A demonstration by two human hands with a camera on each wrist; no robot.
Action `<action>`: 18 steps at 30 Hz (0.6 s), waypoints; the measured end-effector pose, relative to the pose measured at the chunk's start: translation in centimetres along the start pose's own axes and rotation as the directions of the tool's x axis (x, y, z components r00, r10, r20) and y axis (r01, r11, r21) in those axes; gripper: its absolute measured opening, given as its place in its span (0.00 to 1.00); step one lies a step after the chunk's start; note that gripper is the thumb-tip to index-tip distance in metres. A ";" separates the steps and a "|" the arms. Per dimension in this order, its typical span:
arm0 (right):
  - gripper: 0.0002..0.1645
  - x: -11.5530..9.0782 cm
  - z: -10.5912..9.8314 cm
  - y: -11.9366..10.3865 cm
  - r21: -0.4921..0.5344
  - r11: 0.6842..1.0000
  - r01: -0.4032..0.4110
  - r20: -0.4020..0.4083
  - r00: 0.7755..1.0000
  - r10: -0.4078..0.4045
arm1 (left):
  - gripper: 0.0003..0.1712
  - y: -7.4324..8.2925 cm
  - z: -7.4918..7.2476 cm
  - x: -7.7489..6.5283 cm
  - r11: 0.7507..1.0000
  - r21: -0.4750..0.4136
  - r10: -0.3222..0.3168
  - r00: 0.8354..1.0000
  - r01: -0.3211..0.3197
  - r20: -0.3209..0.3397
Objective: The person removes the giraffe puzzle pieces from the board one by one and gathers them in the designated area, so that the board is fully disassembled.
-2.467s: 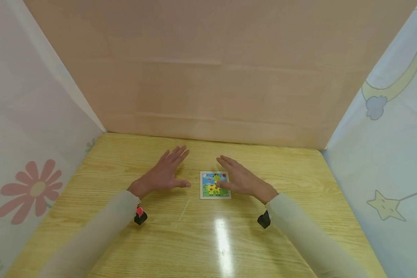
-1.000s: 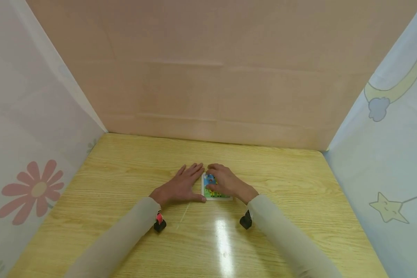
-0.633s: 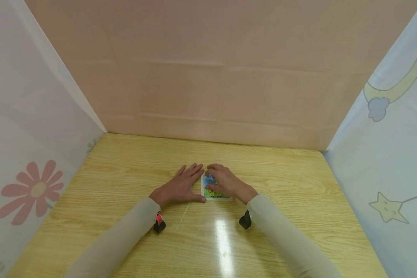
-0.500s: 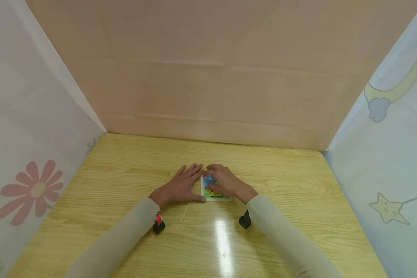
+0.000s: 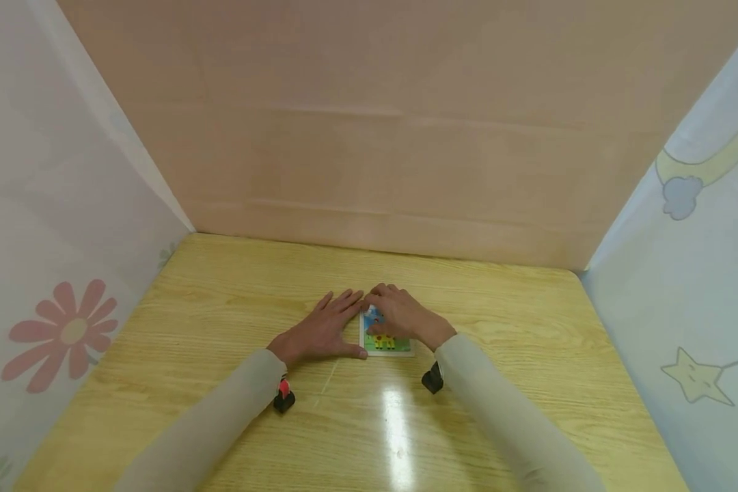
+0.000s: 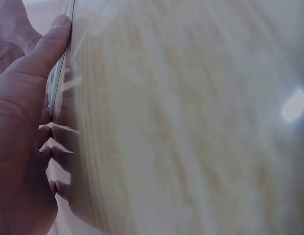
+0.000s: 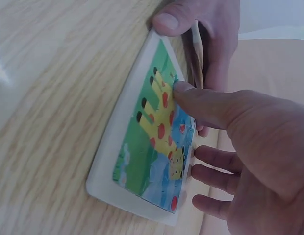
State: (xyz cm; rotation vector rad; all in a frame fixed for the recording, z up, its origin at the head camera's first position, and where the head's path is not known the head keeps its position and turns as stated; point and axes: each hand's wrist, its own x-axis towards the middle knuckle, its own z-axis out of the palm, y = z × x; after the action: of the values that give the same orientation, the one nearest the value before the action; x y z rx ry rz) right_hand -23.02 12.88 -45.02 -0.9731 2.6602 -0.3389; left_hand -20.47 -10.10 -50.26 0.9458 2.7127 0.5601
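Observation:
A square jigsaw puzzle [image 5: 389, 345] with a spotted giraffe picture and a white frame lies flat on the wooden table. In the head view my left hand [image 5: 322, 331] rests with spread fingers along its left side, the thumb at the near left corner. My right hand [image 5: 402, 314] arches over the upper part of the picture, covering its right side. Thumb and index finger pinch around a blue puzzle piece [image 5: 372, 313] near the far left corner. The right wrist view shows the thumb [image 7: 184, 87] on the picture's left part, the other fingers [image 7: 213, 169] past the far edge.
The table [image 5: 270, 437] has a rounded far right corner. A tan backdrop [image 5: 381, 137] rises behind it, with patterned cloth walls on the left [image 5: 43, 205] and right [image 5: 707, 273]. Light glares off the tabletop [image 5: 396, 430] in front of the puzzle.
Both hands have come in from either side to the puzzle; the left settled along its edge. Over the last half second the right hand has risen slightly, baring more of the giraffe.

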 end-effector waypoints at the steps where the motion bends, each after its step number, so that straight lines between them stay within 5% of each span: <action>1: 0.26 0.0 -0.1 0.0 0.012 1.000 0.001 -0.001 1.000 -0.001 | 0.64 0.1 -0.1 0.0 1.000 0.000 0.002 1.000 -0.002 0.001; 9: 0.25 0.1 0.1 0.0 0.055 0.998 0.009 -0.035 0.999 -0.007 | 0.65 -0.1 0.0 0.1 1.000 0.028 0.000 1.000 0.000 0.009; 18: 0.22 0.5 0.8 -0.2 -0.033 0.999 0.010 -0.084 0.996 -0.013 | 0.66 -0.3 0.1 0.0 1.000 0.025 -0.013 1.000 0.013 0.011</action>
State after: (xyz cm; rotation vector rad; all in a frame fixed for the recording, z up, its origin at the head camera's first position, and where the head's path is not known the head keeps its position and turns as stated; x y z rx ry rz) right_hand -22.96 12.28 -45.78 -1.0060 2.7446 -0.3469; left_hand -20.60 -10.29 -50.50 0.9336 2.7203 0.5190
